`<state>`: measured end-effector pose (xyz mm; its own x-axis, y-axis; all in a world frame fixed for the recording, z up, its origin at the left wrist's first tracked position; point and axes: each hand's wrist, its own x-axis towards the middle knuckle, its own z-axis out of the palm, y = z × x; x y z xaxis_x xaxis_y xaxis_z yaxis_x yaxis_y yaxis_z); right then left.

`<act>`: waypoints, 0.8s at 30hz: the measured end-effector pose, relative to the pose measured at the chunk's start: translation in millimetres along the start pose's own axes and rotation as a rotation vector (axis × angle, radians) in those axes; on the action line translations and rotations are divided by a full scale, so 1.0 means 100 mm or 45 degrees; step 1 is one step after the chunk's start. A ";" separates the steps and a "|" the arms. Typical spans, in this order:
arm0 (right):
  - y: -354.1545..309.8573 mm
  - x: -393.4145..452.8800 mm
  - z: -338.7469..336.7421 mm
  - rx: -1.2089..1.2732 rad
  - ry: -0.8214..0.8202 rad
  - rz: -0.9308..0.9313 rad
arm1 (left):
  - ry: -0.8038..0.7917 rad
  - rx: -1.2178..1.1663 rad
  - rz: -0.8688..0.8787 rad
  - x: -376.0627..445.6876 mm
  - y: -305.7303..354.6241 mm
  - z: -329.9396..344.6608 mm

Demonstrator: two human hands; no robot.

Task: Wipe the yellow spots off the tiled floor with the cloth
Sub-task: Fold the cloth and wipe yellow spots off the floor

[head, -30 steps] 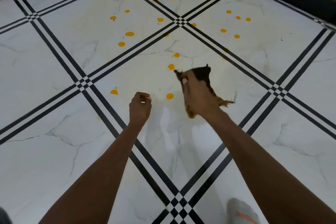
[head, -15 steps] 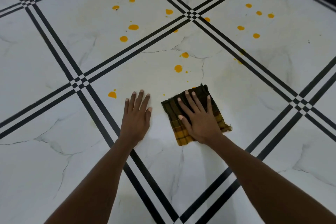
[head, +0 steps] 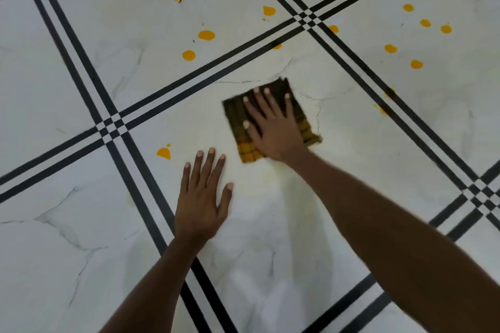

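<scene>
A brown and yellow checked cloth (head: 308,130) lies flat on the white tiled floor (head: 81,224). My right hand (head: 273,124) presses on it with straight, spread fingers. My left hand (head: 203,197) rests flat on the floor below and left of the cloth, fingers straight. One yellow spot (head: 164,153) sits just left of my left hand. Several more yellow spots lie farther away, such as a large yellow spot (head: 206,35) beyond the black lines and a right-side yellow spot (head: 416,64). A faint yellowish smear (head: 270,178) shows below the cloth.
Black triple lines cross the floor diagonally, meeting at a left crossing (head: 109,127), a far crossing (head: 307,19) and a right crossing (head: 481,197). A small yellow smear (head: 381,109) lies on the line to the right of the cloth.
My right hand laid the cloth flat and pushed it forward over the two spots that lay ahead of it. My left hand opened and went flat on the floor.
</scene>
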<state>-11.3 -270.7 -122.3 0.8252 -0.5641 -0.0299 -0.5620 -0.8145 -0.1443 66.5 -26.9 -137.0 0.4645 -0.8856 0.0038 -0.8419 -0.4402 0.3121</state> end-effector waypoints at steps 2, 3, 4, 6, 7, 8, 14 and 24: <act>-0.15 -0.56 0.00 -0.022 -0.102 -0.250 | -0.006 -0.004 -0.011 -0.01 0.00 -0.04; -0.10 -0.82 -0.03 -0.030 -0.153 -0.315 | -0.021 0.007 -0.002 0.00 0.01 -0.06; 0.02 -0.98 -0.05 -0.040 -0.183 -0.352 | -0.035 0.014 0.004 0.00 0.01 -0.07; 0.35 -0.92 -0.11 -0.037 -0.148 -0.276 | -0.037 -0.006 -0.008 0.00 0.02 -0.09; 0.48 -0.73 -0.12 -0.035 -0.100 -0.149 | -0.029 -0.017 -0.014 -0.01 0.03 -0.09; 0.54 -0.45 -0.12 -0.033 -0.042 0.013 | -0.023 -0.017 -0.005 -0.01 0.01 -0.07; -0.18 0.50 0.01 -0.022 0.055 0.008 | 0.004 0.005 0.002 -0.01 -0.02 0.00; 0.29 0.32 -0.09 0.007 0.078 0.129 | 0.069 -0.083 0.023 -0.02 -0.06 0.00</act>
<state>-2.1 -313.3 -118.6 0.7590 -0.6509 0.0157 -0.6419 -0.7522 -0.1487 70.6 -22.9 -139.0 0.4647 -0.8834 0.0606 -0.8316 -0.4119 0.3725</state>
